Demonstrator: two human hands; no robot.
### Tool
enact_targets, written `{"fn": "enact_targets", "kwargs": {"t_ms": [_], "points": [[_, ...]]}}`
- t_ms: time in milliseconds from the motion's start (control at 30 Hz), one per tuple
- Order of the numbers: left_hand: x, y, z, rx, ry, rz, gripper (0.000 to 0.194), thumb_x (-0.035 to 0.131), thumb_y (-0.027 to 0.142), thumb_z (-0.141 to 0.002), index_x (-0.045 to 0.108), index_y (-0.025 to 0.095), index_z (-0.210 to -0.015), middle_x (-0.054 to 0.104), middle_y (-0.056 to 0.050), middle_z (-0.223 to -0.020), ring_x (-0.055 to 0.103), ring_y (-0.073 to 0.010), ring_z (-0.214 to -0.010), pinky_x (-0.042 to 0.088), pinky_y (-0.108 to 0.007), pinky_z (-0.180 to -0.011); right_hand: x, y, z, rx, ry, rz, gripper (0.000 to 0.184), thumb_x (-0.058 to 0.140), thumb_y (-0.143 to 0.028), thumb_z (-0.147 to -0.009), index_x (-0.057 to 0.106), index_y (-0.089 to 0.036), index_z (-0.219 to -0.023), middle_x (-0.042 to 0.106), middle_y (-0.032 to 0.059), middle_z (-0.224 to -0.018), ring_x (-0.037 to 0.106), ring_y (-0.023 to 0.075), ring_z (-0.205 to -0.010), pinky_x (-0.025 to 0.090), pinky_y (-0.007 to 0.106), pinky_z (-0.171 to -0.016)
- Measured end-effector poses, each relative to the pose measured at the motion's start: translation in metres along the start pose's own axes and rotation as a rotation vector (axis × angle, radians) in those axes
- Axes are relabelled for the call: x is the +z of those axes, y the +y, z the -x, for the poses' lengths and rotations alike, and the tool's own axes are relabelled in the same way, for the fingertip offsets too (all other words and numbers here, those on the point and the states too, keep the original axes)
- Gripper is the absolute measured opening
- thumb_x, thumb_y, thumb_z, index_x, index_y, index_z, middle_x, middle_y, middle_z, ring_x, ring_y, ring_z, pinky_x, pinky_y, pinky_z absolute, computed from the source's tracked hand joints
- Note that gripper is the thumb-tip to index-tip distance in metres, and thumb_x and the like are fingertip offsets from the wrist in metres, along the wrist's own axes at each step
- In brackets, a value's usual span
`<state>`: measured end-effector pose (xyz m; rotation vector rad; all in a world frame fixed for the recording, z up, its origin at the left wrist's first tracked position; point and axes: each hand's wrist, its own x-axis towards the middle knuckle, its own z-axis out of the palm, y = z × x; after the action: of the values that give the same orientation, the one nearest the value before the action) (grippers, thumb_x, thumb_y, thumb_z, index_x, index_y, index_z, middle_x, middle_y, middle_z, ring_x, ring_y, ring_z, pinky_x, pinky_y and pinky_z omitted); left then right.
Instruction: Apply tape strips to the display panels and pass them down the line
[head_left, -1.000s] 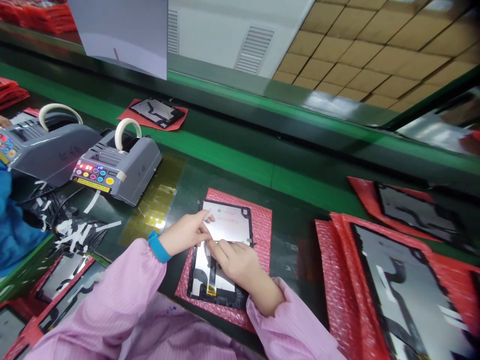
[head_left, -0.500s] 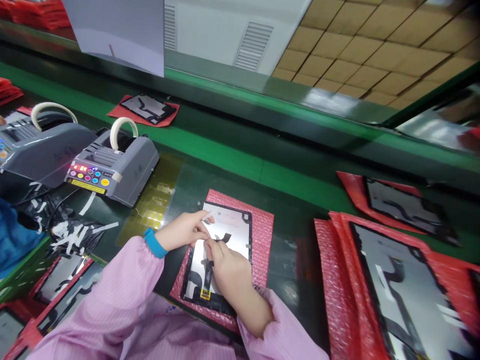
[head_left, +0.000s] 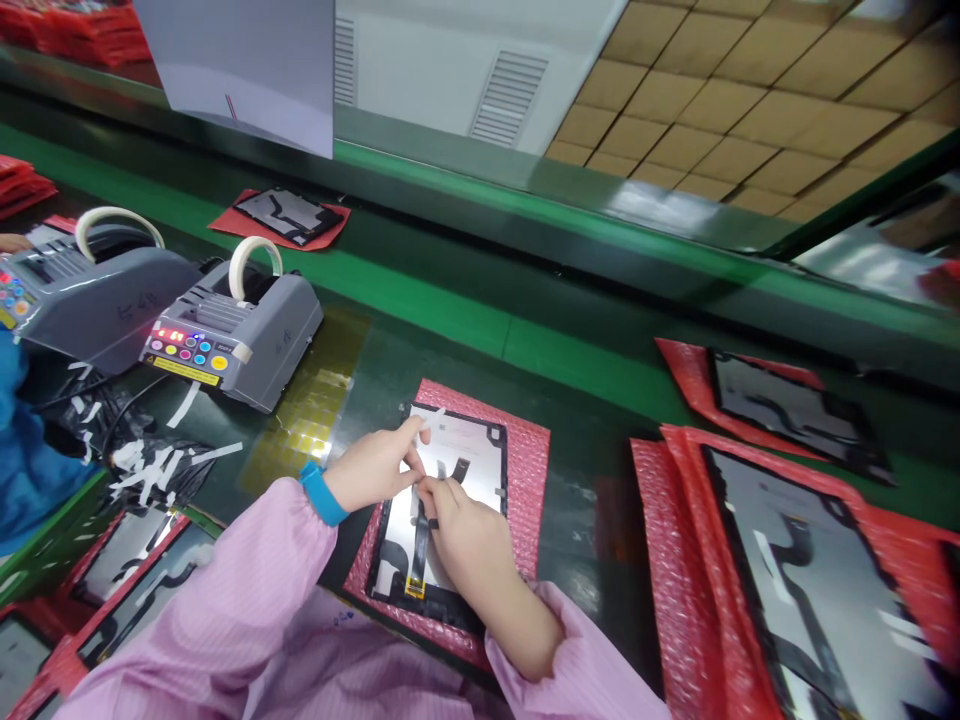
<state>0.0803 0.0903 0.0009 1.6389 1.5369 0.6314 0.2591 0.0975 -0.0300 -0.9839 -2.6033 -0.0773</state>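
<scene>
In front of me a display panel [head_left: 480, 462], silver-backed with a black frame, lies on a red bubble-wrap bag [head_left: 529, 470]. A dark flex cable [head_left: 420, 550] with a gold end runs along its back. My left hand [head_left: 379, 468], with a blue band at the wrist, is closed over the panel's left side, a strip of white tape [head_left: 435, 418] at its fingers. The fingertips of my right hand [head_left: 472, 540] are pinched together at the panel's middle, meeting the left fingertips beside the cable. What lies between those right fingertips is hidden.
Two grey tape dispensers [head_left: 236, 335] stand at the left, near cut tape strips [head_left: 154, 475]. More panels on red bags rest on the green conveyor [head_left: 465, 325] and in a stack [head_left: 817, 540] at the right. Another person's blue sleeve [head_left: 30, 450] shows at the left edge.
The panels on the conveyor have moved left. My hands stay together over the panel with only slight shifts of the fingers, and the view has moved a little.
</scene>
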Motion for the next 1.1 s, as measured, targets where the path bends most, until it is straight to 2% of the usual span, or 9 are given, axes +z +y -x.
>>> {"fn": "enact_targets", "kwargs": {"t_ms": [167,267,333,433,533,667,867,967,1100], "points": [[0.004,0.004,0.005,-0.047,0.063,-0.029,0.037,0.058,0.007,-0.079,0.044,0.023,-0.109,0.075,-0.001,-0.085,0.071,-0.0245,-0.082,0.045,-0.03,-0.073,-0.012,-0.011,0.018,-0.034,-0.05,-0.035,0.039,0.033,-0.018,-0.103,0.064,-0.02,-0.079,0.061,0.0001,-0.063,0.05,0.0115,-0.036,0.023,0.028,-0.041],[0.005,0.004,0.005,-0.055,0.078,0.009,0.037,0.058,0.006,-0.078,0.045,0.023,-0.107,0.073,0.001,-0.083,0.069,-0.0226,-0.077,0.044,-0.029,-0.071,-0.035,-0.015,0.03,-0.051,-0.121,-0.138,0.039,0.031,-0.017,-0.103,0.06,-0.022,-0.077,0.059,-0.0022,-0.061,0.048,0.0117,-0.034,0.024,0.028,-0.04],[0.006,0.003,0.006,-0.051,0.096,0.059,0.038,0.058,0.004,-0.077,0.045,0.024,-0.107,0.071,0.003,-0.079,0.067,-0.0194,-0.071,0.044,-0.028,-0.07,-0.059,-0.013,0.028,-0.013,-0.21,-0.297,0.034,0.033,-0.019,-0.102,0.059,-0.024,-0.08,0.063,-0.0029,-0.066,0.056,0.0119,-0.04,0.031,0.025,-0.043],[0.008,-0.001,0.012,-0.03,0.151,0.174,0.041,0.059,0.007,-0.078,0.044,0.023,-0.113,0.069,0.003,-0.081,0.062,-0.0144,-0.064,0.044,-0.026,-0.066,-0.092,-0.002,0.006,0.068,-0.331,-0.556,0.027,0.036,-0.022,-0.101,0.059,-0.024,-0.087,0.068,-0.0015,-0.077,0.066,0.0133,-0.06,0.044,0.022,-0.055],[0.012,-0.007,0.03,-0.015,0.266,0.312,0.037,0.056,0.018,-0.088,0.039,0.021,-0.121,0.069,-0.003,-0.097,0.061,-0.0121,-0.068,0.045,-0.024,-0.064,-0.105,0.005,-0.037,0.085,-0.33,-0.716,0.023,0.04,-0.027,-0.099,0.059,-0.024,-0.086,0.068,0.0005,-0.078,0.064,0.0152,-0.066,0.045,0.024,-0.061],[0.014,-0.013,0.068,-0.013,0.433,0.442,0.023,0.044,0.029,-0.097,0.042,0.019,-0.118,0.066,-0.008,-0.098,0.061,-0.0145,-0.076,0.047,-0.026,-0.065,-0.082,-0.012,-0.119,-0.008,-0.233,-0.834,0.019,0.048,-0.028,-0.095,0.062,-0.021,-0.084,0.068,0.0019,-0.083,0.061,0.0161,-0.075,0.043,0.026,-0.07],[0.003,-0.016,0.124,0.082,0.797,0.617,0.029,0.054,0.04,-0.098,0.048,0.021,-0.119,0.06,0.0,-0.083,0.053,-0.0115,-0.069,0.044,-0.026,-0.065,-0.038,-0.068,-0.227,-0.096,-0.249,-0.772,0.019,0.048,-0.021,-0.095,0.066,-0.017,-0.092,0.069,0.0005,-0.085,0.059,0.014,-0.073,0.04,0.024,-0.067],[-0.008,-0.02,0.139,0.09,0.911,0.634,0.028,0.055,0.042,-0.098,0.051,0.02,-0.115,0.059,0.001,-0.078,0.051,-0.0112,-0.065,0.041,-0.024,-0.059,-0.029,-0.085,-0.24,-0.114,-0.216,-0.627,0.017,0.051,-0.019,-0.095,0.068,-0.019,-0.095,0.071,0.0028,-0.097,0.062,0.0164,-0.082,0.039,0.025,-0.067],[-0.017,-0.027,0.141,0.073,0.94,0.725,0.029,0.058,0.043,-0.096,0.053,0.019,-0.111,0.058,0.002,-0.073,0.049,-0.0108,-0.061,0.038,-0.024,-0.056,-0.016,-0.09,-0.219,-0.223,-0.1,-0.336,0.028,0.047,-0.023,-0.099,0.069,-0.024,-0.116,0.07,0.0048,-0.107,0.065,0.0184,-0.087,0.036,0.026,-0.062]]}}
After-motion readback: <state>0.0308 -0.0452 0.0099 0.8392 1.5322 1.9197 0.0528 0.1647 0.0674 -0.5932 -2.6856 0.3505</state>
